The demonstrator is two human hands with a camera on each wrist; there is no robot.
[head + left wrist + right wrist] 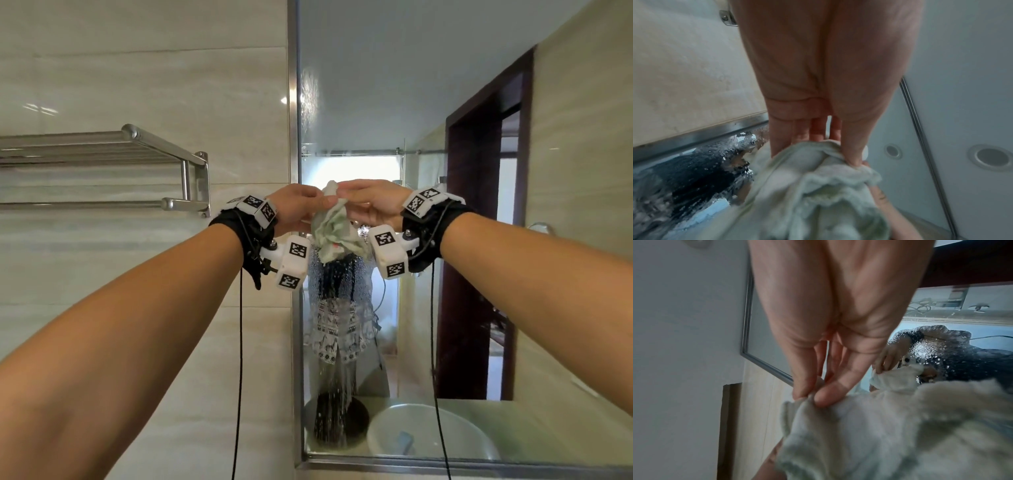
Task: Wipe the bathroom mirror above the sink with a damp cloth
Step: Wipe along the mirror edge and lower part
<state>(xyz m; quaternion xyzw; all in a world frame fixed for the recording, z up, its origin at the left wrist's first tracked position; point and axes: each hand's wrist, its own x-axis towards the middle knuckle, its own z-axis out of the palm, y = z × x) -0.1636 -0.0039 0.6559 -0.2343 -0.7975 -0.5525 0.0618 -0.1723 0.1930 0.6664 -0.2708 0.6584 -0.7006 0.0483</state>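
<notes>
One towel rack (pixel 102 164) hung on the left wall; two hands met at the one mirror (pixel 411 102). Left hand (pixel 294 209) and right hand (pixel 373 205) each pinched the one cloth's (pixel 334 233) top. It hung bunched against the wet glass, long axis vertical.

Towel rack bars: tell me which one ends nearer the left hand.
The lower rail of the towel rack. Its capped end stops just short of the left hand, near wrist level, while the upper shelf bars sit higher on the tiled wall.
</notes>
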